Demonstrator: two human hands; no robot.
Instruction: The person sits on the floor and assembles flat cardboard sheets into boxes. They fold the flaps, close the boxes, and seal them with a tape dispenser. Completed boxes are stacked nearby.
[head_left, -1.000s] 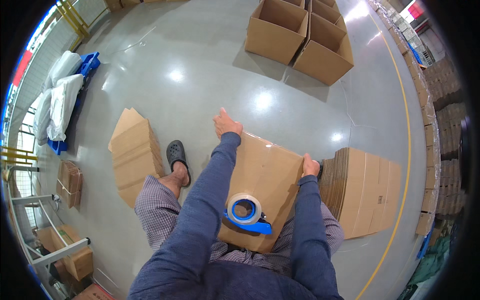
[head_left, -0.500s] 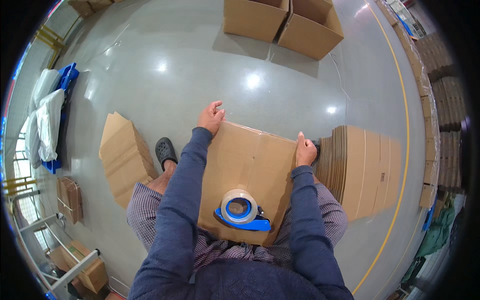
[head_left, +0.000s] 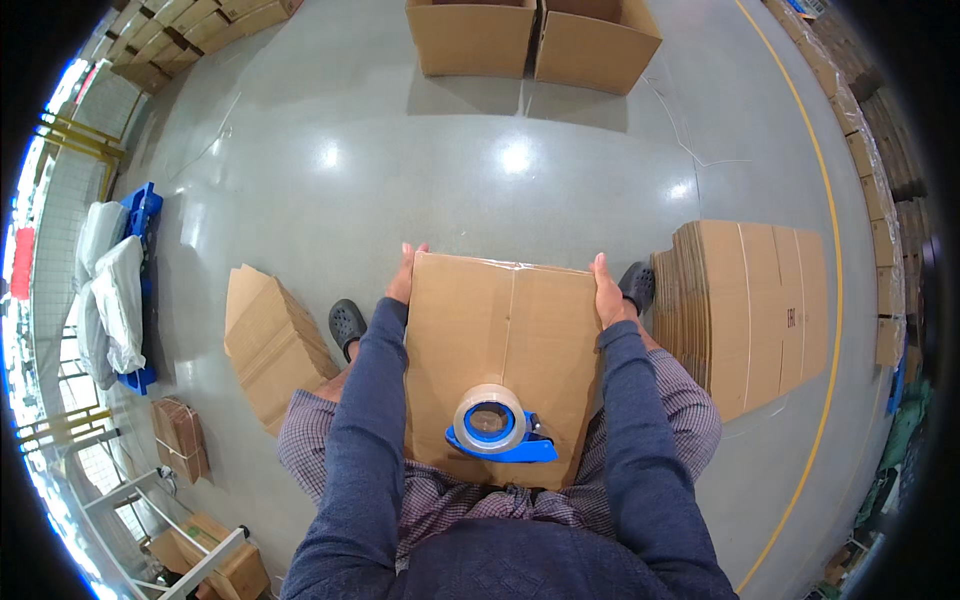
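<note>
A brown cardboard box [head_left: 470, 340] rests on my lap between my knees, its top face toward me and a strip of clear tape over its far edge. Lying on the near part of that face is a blue tape dispenser [head_left: 530, 450] with a wide roll of clear tape [head_left: 463, 425]. My left hand [head_left: 403, 277] grips the box at its far left corner. At the far right corner my right hand [head_left: 608, 297] holds the side, thumb up along the edge. The fingers on the outer sides are partly hidden.
Flattened cartons are stacked on the floor at my right [head_left: 765, 310], with a smaller leaning stack at my left [head_left: 270, 340]. Two open boxes [head_left: 595, 50] stand ahead. White bags [head_left: 120, 300] lie on a blue pallet [head_left: 147, 205] at far left, near a metal frame [head_left: 215, 565].
My left hand has come down from beyond the far left corner onto the box's side. The box now sits straighter, and the tape dispenser has shifted slightly with it. My view has shifted.
</note>
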